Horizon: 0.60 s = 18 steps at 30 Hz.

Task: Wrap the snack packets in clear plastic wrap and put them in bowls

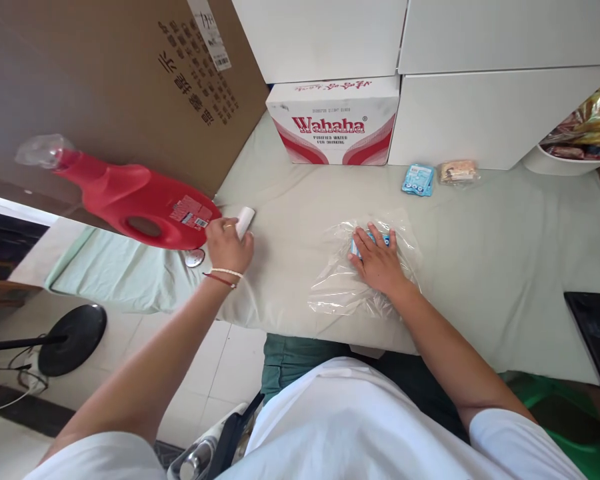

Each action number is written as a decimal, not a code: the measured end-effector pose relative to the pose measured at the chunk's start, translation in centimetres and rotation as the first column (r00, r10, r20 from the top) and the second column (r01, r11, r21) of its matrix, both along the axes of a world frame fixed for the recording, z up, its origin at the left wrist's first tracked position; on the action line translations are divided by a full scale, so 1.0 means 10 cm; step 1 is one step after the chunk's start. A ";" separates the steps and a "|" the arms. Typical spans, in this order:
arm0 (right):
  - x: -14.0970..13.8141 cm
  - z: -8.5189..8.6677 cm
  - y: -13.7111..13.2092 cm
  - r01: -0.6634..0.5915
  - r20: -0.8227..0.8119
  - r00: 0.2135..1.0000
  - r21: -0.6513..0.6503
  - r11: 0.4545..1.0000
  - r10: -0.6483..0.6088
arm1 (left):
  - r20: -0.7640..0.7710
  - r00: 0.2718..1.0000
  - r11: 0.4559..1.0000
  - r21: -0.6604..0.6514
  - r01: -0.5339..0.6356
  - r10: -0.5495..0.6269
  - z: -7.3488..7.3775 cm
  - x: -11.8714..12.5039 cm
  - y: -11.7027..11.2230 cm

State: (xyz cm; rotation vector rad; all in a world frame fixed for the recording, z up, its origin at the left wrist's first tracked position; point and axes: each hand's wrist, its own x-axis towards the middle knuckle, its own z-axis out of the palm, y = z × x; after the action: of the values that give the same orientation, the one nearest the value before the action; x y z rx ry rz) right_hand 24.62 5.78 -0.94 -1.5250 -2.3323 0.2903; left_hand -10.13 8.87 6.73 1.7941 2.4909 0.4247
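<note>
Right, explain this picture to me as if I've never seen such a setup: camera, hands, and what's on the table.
There is no machine here, just a person's two bare hands. The only picture comes from a camera worn on the head, looking forward and down.

The left hand has its grip on a white cylindrical object. The right hand lies flat, open, over a blue-and-white packet and a clear plastic bag; whether the packet is inside is hard to tell.

On the cloth-covered table, a red jug is beside the left hand. Farther back are a Wahaha box and a light-blue packet.
</note>
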 end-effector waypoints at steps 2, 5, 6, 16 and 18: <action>0.01 0.00 0.00 -0.004 -0.002 1.000 0.002 1.000 0.004 | 0.037 0.993 0.994 -0.021 0.110 -0.110 -0.03 0.31 0.08; 0.01 -0.01 0.00 -0.002 -0.003 1.000 0.000 1.000 0.002 | 0.109 0.972 0.971 -0.100 0.218 -0.207 -0.17 0.78 0.32; 0.01 -0.02 -0.01 -0.001 -0.003 1.000 0.000 1.000 0.001 | 0.125 0.967 0.963 -0.127 0.238 -0.222 -0.23 0.93 0.41; 0.01 0.05 -0.05 0.005 -0.047 0.999 -0.013 1.000 -0.006 | 0.255 0.863 0.851 -0.195 0.488 -0.436 -0.43 1.37 0.83; -0.01 0.06 -0.06 0.000 -0.050 0.999 -0.023 1.000 -0.002 | 0.280 0.848 0.835 -0.205 0.511 -0.450 -0.40 1.34 0.90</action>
State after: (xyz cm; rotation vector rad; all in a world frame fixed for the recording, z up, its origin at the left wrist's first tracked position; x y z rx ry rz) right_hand 24.55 5.22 -0.30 -1.5118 -2.2970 0.3526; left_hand 3.24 17.89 2.74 2.0310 1.7524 0.2182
